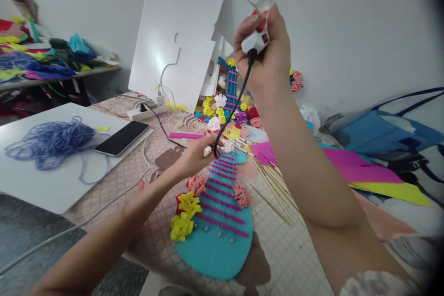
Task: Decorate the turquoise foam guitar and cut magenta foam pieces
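The right hand [268, 51] is raised in the upper middle of the frame, fingers wrapped tight around a white glue gun [255, 42] whose black cord [236, 101] hangs down toward the centre. There the left hand [196, 155] pinches a small white flower [208, 150] just above the turquoise guitar shape [218, 240], which lies on the desk [298, 259]. Wooden skewers [274, 185] lie just right of it, and a phone [121, 138] and purple yarn [52, 141] sit at the left.
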Demonstrator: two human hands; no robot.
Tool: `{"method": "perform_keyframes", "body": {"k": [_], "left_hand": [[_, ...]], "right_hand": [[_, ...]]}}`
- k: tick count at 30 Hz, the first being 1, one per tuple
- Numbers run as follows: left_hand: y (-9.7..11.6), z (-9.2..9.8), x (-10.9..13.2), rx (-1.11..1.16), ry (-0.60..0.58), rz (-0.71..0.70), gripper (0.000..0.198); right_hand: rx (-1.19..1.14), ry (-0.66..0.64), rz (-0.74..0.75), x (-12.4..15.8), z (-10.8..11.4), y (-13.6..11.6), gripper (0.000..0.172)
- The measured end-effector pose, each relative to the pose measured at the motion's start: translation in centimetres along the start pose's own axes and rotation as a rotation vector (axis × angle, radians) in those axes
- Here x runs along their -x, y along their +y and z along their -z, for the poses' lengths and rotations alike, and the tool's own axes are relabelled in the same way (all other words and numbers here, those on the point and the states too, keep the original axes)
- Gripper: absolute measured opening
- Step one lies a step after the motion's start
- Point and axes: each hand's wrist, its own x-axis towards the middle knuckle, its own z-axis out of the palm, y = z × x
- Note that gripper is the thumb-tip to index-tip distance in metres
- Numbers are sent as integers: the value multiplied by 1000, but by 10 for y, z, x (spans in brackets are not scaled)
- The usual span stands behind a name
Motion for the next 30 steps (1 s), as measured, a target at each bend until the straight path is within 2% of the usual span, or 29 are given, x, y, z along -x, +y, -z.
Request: {"method": "perform_keyframes", "body": {"k": [2,3,5,7,9,11,14,16,18,22,26,30], "left_hand": [[-9,16,3,-130,83,53,15],[-13,26,8,-183,149,92,15],[-21,46,20,-334,235,140,17],[-24,60,33,-476,251,160,20],[-26,66,43,-544,237,179,23],[-29,63,51,-540,164,188,24],[-39,53,56,-473,14,172,25],[-45,46,56,-432,-60,158,25],[-50,41,56,-393,-99,138,23],[-50,34,55,-331,-130,96,21],[-45,25,58,-262,-189,112,17],[-48,17,63,-215,-192,119,19]], "right_hand": [[-293,-3,-23,10,7,-13,28],[-338,-14,-86,15,15,-17,25],[-271,15,-179,29,37,-21,22],[-109,-6,-237,45,64,-18,19],[61,10,-281,63,92,-9,13],[252,-10,-311,82,119,3,14],[586,-9,-460,107,153,20,27],[779,-6,-583,120,170,28,34],[964,-18,-639,130,183,34,38],[1119,-98,-669,140,198,43,39],[1248,-249,-636,141,204,51,33],[1299,-313,-607,140,209,60,35]]}}
